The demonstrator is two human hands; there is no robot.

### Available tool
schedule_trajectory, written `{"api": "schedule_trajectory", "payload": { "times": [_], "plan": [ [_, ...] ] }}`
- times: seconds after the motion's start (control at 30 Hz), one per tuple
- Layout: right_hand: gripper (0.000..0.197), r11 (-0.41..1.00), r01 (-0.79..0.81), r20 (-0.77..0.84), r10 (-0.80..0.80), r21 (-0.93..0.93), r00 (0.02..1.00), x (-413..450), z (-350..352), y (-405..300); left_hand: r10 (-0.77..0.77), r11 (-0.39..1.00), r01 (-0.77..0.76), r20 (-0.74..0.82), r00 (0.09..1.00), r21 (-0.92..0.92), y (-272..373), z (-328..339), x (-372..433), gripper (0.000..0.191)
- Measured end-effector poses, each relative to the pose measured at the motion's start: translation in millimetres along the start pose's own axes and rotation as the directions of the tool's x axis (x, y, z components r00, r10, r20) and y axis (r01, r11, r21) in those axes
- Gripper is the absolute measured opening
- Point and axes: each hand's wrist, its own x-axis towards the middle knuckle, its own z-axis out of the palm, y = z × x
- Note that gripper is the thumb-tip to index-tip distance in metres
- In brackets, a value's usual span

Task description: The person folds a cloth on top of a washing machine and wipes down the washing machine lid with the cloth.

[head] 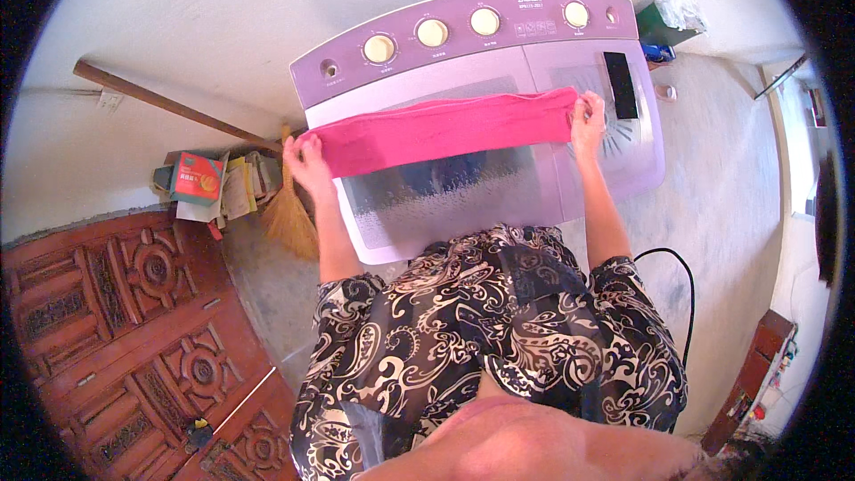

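A bright pink cloth, folded into a long strip, is stretched between my two hands over the lid of a purple twin-tub washing machine. My left hand grips the strip's left end near the lid's left edge. The right end is pinched in my right hand, above the smaller right-hand lid. Behind the cloth runs the control panel with several cream knobs. Beneath the strip, part of the dark textured lid window is hidden.
A straw broom stands left of the machine, beside a stack of papers and boxes. A wooden pole leans on the wall. Carved wooden doors are at lower left. On the right, a black cable curves over the floor.
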Motion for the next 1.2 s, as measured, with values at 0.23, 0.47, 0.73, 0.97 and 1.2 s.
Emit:
{"api": "schedule_trajectory", "payload": {
  "times": [0.23, 0.47, 0.73, 0.97, 1.2],
  "plan": [
    [0.051, 0.841, 0.413, 0.176, -0.374, -0.350, 0.911, -50, 20, -31, 0.254, 0.521, -0.442, 0.362, 0.897, 0.730, -1, 27, -68, 0.063],
    [0.069, 0.756, 0.293, 0.218, -0.202, -0.585, 0.955, -33, 100, -55, 0.141, 0.182, -0.329, 0.307, 0.941, 0.926, -20, 68, -37, 0.074],
    [0.064, 0.651, 0.674, 0.543, -0.445, -0.351, 0.712, -84, 155, -83, 0.109, 0.203, -0.691, 0.686, 0.720, 0.693, -22, 136, -96, 0.071],
    [0.057, 0.653, 0.695, 0.702, -0.343, -0.299, 0.624, -105, 39, -52, -0.067, 0.273, -0.647, 0.685, 0.726, 0.712, -1, 18, -156, 0.078],
    [0.049, 0.798, 0.532, 0.485, -0.360, -0.282, 0.797, -52, 69, -40, 0.016, 0.439, -0.412, 0.452, 0.892, 0.798, 1, 45, -125, 0.069]
  ]
}}
